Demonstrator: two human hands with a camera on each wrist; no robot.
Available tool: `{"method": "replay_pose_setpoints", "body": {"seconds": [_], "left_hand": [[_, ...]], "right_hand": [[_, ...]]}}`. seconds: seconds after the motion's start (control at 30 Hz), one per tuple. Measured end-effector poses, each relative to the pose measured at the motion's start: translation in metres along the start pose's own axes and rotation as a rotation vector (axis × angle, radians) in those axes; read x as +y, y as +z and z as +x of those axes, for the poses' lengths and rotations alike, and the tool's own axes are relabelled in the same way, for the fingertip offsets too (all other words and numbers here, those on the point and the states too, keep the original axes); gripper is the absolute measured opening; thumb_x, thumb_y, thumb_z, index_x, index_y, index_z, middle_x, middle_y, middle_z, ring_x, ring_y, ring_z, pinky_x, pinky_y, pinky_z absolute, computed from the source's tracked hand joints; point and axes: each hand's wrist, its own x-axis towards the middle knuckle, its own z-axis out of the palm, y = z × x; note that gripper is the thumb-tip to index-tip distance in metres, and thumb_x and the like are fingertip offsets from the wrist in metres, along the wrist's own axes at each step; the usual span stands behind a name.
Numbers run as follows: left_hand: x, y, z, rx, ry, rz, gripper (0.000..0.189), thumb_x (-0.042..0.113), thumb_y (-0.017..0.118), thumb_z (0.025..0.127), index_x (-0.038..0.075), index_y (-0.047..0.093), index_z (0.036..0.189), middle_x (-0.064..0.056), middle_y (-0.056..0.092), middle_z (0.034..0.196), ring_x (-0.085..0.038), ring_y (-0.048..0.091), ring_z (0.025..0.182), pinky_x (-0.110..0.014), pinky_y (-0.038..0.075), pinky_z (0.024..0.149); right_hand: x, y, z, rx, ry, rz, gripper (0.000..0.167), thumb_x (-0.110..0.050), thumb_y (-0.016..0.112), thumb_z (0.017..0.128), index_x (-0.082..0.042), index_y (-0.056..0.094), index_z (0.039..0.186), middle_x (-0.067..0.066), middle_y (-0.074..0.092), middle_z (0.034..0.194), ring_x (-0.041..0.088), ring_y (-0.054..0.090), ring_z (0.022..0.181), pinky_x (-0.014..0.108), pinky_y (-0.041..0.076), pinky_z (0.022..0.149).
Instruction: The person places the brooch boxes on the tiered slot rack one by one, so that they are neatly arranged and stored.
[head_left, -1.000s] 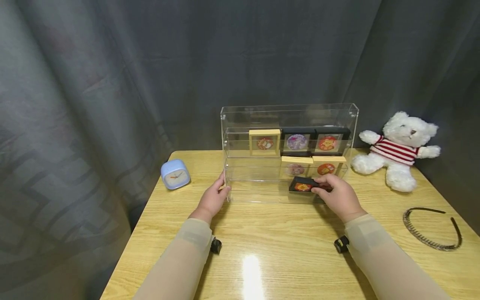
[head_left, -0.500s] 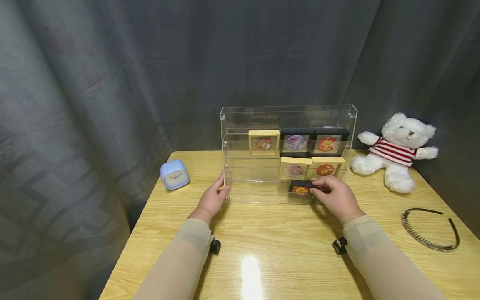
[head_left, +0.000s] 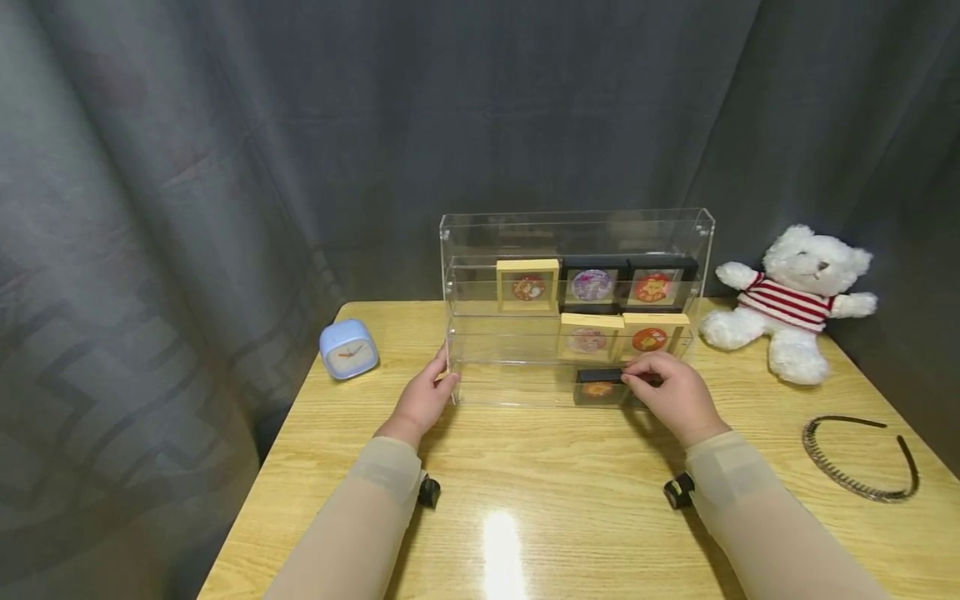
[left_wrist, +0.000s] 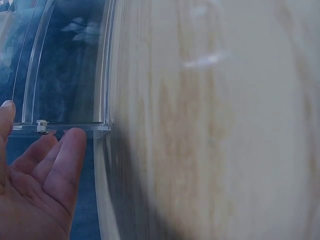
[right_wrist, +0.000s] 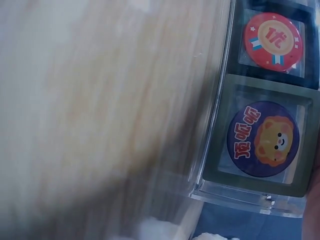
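A clear acrylic display rack (head_left: 510, 383) stands upright on the table, with square framed badges on its tiers. My left hand (head_left: 422, 400) holds the rack's left side; in the left wrist view its fingertips (left_wrist: 75, 137) meet the outer side panel and the thumb lies beyond them. On the bottom tier a black badge frame (head_left: 597, 388) stands upright behind the front lip. My right hand (head_left: 671, 392) pinches its upper right edge with thumb and fingers. The right wrist view shows this frame's red round badge (right_wrist: 273, 42), beside a dark green frame with a lion badge (right_wrist: 263, 139).
Three framed badges (head_left: 592, 285) fill part of the tier above, and two pale frames (head_left: 591, 337) the middle one. A blue clock (head_left: 349, 350) stands left, a white teddy bear (head_left: 798, 292) sits right, with a headband (head_left: 851, 483) in front of it. A grey curtain hangs behind.
The black frame has gone from tilted back and raised to upright and lower on the bottom tier, the right hand staying at its right side. The left hand stays on the rack.
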Motion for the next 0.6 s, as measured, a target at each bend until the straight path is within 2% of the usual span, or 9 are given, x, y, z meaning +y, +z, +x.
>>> {"method": "replay_pose_setpoints", "body": {"seconds": [0.17, 0.33, 0.4, 0.5, 0.6], "left_hand": [[0.001, 0.001, 0.001, -0.001, 0.009, -0.018, 0.061, 0.033, 0.052, 0.105, 0.051, 0.02, 0.154, -0.006, 0.038, 0.155, -0.03, 0.051, 0.129, -0.044, 0.051, 0.095], [0.004, 0.0, 0.0, 0.045, 0.025, 0.048, 0.061, 0.033, 0.056, 0.103, 0.049, 0.024, 0.153, -0.003, 0.044, 0.151, -0.028, 0.056, 0.122, -0.046, 0.052, 0.091], [0.005, -0.002, -0.001, 0.074, 0.04, 0.084, 0.062, 0.034, 0.058, 0.102, 0.046, 0.027, 0.154, 0.001, 0.044, 0.151, -0.026, 0.057, 0.121, -0.047, 0.051, 0.092], [0.009, -0.007, -0.006, 0.12, 0.083, 0.126, 0.062, 0.036, 0.058, 0.101, 0.039, 0.03, 0.156, 0.005, 0.044, 0.151, -0.024, 0.055, 0.124, -0.047, 0.048, 0.097], [0.015, -0.011, -0.016, 0.189, 0.139, 0.188, 0.059, 0.036, 0.056, 0.102, 0.03, 0.033, 0.156, 0.002, 0.045, 0.151, -0.026, 0.05, 0.129, -0.047, 0.044, 0.103]], "right_hand": [[0.001, -0.001, -0.001, 0.006, -0.002, 0.007, 0.003, -0.016, 0.078, 0.088, -0.016, 0.075, 0.091, -0.002, 0.069, 0.1, 0.012, 0.061, 0.085, 0.017, 0.047, 0.069], [0.0, -0.003, -0.004, -0.021, -0.021, 0.022, 0.005, -0.018, 0.073, 0.093, -0.013, 0.075, 0.094, 0.001, 0.069, 0.105, 0.014, 0.061, 0.092, 0.017, 0.047, 0.073], [-0.002, -0.004, -0.005, -0.05, -0.046, 0.005, 0.005, -0.016, 0.072, 0.094, -0.013, 0.076, 0.096, 0.003, 0.068, 0.109, 0.018, 0.061, 0.095, 0.023, 0.05, 0.075], [-0.007, -0.008, -0.008, -0.1, -0.082, -0.035, 0.007, -0.013, 0.071, 0.094, -0.012, 0.076, 0.099, 0.007, 0.066, 0.115, 0.024, 0.061, 0.101, 0.039, 0.052, 0.082], [-0.015, -0.012, -0.013, -0.147, -0.103, -0.073, 0.011, -0.012, 0.071, 0.093, -0.012, 0.075, 0.103, 0.011, 0.065, 0.122, 0.032, 0.058, 0.111, 0.053, 0.047, 0.091]]}}
